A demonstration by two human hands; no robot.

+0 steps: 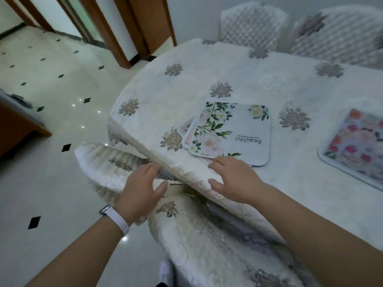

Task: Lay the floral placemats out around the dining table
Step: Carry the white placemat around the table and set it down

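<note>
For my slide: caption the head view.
Left hand and right hand at the edge of the cream embroidered tablecloth beside stacked white flower-print rectangular placemats.

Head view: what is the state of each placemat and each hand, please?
Placemat stack: overlapping, flat on the tablecloth.
Pink placemat: laid flat alone, partly out of frame.
Left hand: open, holding nothing.
Right hand: open, at the stack's near edge.

hidden: lower placemats (187,129) under top placemat (234,129), only corners show, count unclear | cut off: pink-flower placemat (356,141) by right edge | too small: fine print beside "Beautiful", not readable
</note>
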